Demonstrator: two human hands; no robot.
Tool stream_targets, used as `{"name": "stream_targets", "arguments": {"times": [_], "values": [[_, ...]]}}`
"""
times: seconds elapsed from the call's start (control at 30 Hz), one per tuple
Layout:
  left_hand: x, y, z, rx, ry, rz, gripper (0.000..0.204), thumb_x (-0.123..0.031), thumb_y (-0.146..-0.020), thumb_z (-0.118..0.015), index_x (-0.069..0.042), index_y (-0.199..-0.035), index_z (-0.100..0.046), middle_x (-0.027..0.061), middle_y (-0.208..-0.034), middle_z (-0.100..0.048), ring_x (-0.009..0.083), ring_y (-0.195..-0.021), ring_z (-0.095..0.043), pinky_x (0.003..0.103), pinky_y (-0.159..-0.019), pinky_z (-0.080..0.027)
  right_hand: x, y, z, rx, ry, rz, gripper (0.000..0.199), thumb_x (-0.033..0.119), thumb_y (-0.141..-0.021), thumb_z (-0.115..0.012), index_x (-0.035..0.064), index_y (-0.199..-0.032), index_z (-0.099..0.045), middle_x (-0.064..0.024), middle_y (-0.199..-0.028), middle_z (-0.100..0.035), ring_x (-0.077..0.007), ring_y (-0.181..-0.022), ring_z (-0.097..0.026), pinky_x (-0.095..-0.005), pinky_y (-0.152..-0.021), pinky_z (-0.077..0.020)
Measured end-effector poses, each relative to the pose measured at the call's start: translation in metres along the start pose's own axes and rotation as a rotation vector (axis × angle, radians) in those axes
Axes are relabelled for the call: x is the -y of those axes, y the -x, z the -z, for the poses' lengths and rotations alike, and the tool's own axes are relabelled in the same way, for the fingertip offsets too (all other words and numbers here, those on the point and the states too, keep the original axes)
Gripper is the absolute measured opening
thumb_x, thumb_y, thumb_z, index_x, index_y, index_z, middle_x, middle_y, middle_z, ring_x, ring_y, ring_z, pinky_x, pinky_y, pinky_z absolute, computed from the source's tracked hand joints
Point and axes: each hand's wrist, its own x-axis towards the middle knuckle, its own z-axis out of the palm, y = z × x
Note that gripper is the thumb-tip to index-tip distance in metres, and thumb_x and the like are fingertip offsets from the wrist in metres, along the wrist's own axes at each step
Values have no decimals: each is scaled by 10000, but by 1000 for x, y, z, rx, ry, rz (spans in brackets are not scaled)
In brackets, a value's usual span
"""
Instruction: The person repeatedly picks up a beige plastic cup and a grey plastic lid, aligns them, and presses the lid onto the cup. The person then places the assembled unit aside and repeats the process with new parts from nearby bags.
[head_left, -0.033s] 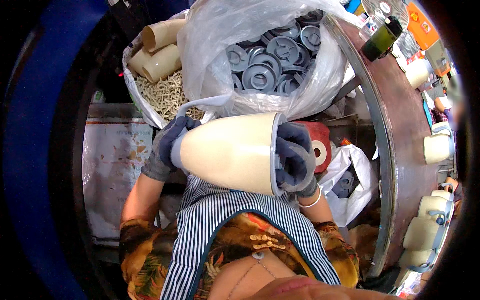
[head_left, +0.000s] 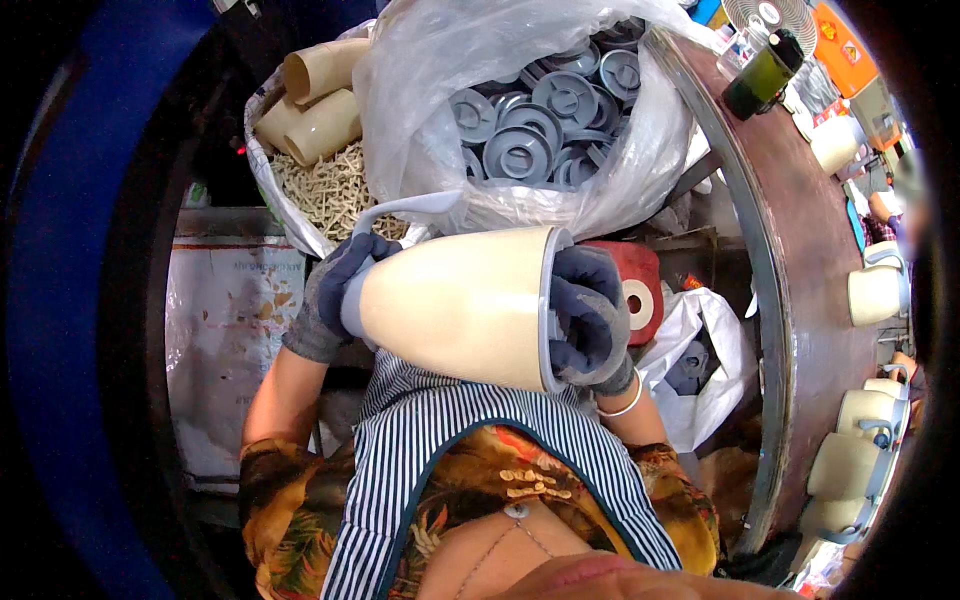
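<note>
Sideways in front of my chest lies a cream jug (head_left: 455, 310) with a grey-blue rim around its wide end. Its grey-blue collar and curved handle (head_left: 410, 205) are at the narrow end. My left hand (head_left: 335, 295), in a dark grey glove, is wrapped around that narrow end, below the handle. At the wide end, my gloved right hand (head_left: 590, 315) curls its fingers against the rim. What those fingertips touch inside the rim is hidden.
Ahead, a clear plastic bag (head_left: 420, 110) holds many grey round lids (head_left: 525, 150). Beside it, a white sack (head_left: 262, 150) contains cream tubes (head_left: 325, 125) and small beige pieces. On the right, a brown table (head_left: 800, 330) carries more cream jugs (head_left: 840, 465) and a green bottle (head_left: 762, 78). A red stool (head_left: 640, 275) stands beyond my right hand.
</note>
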Motion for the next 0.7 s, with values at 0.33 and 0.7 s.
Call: {"name": "stream_targets", "arguments": {"times": [0.33,0.7], "values": [[11,-7,9,-97,-158,-12,289,-242,-990,-501,-20,-1138,-614,103,-1047,-650,180,-969,-623,327,-884,-497,-13,10,-4,-70,-80,-154,625,100,-640,-717,23,-1244,-577,-164,-1134,-578,-324,-1090,-554,-403,-935,-454],[-69,-11,-159,620,-1426,-1075,526,-333,-802,-697,-20,-1197,-546,174,-1002,-556,375,-919,-550,457,-815,-444,21,5,38,30,75,-304,547,219,-707,-797,1,-1167,-596,-166,-1129,-634,-255,-970,-623,-356,-809,-499]]}}
